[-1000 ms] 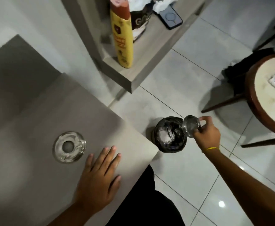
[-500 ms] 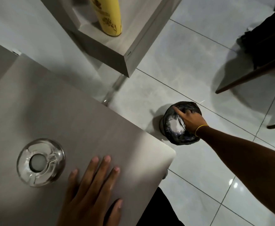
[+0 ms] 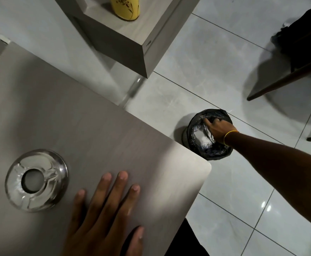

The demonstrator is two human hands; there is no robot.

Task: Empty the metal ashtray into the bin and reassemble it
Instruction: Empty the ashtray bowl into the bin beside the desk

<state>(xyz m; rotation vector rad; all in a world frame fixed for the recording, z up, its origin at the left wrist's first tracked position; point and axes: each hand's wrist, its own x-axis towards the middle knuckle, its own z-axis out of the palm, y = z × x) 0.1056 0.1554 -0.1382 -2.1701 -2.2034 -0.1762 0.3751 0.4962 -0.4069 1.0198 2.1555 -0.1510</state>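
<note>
Emptying step: right hand (image 3: 217, 130) is held in the bin (image 3: 209, 154), grip unreadable. Left hand (image 3: 104, 217) lies flat, fingers spread; ashtray lid (image 3: 36, 180) just beside them awaits refitting.

A grey table (image 3: 95, 126) fills the lower left, its rounded corner jutting over a pale tiled floor (image 3: 215, 74) with thin dark grout lines. Above it stands a lighter shelf unit (image 3: 147, 47) — on it the base of 1 yellow container (image 3: 125, 8) with dark plant markings. At the right edge, dark chair legs (image 3: 283, 80) cross the tiles — black fabric (image 3: 302, 43) bunched above them
</note>
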